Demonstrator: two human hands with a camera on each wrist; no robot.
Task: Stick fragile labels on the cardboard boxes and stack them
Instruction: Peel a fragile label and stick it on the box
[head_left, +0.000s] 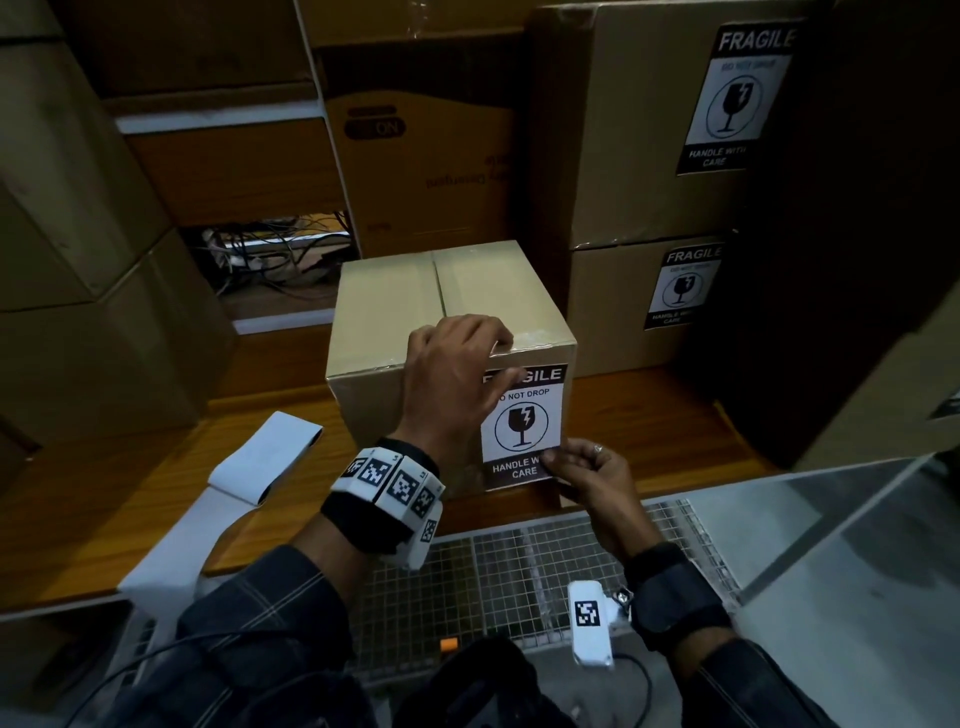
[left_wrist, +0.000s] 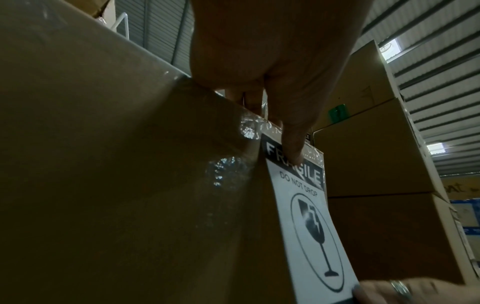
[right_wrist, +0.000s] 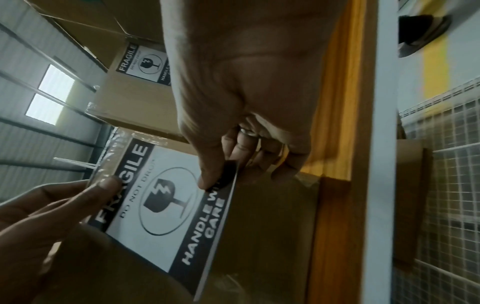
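Note:
A small taped cardboard box (head_left: 395, 306) stands on a wooden shelf (head_left: 675, 415). A black-and-white fragile label (head_left: 524, 415) lies against its front face. My left hand (head_left: 452, 379) hooks its fingers over the box's top front edge, and its thumb (left_wrist: 293, 148) presses the label's black header onto the cardboard. My right hand (head_left: 587, 478) pinches the label's lower right corner between thumb (right_wrist: 207, 174) and forefinger. In the right wrist view the label (right_wrist: 166, 205) has its lower edge standing a little off the box. The label (left_wrist: 309, 226) also shows in the left wrist view.
Two stacked boxes with fragile labels (head_left: 649, 156) (head_left: 623, 306) stand just right of the small box. A white label strip (head_left: 265, 457) lies on the shelf to the left. Large boxes (head_left: 78, 260) wall the left side. Wire mesh (head_left: 519, 561) lies below the shelf.

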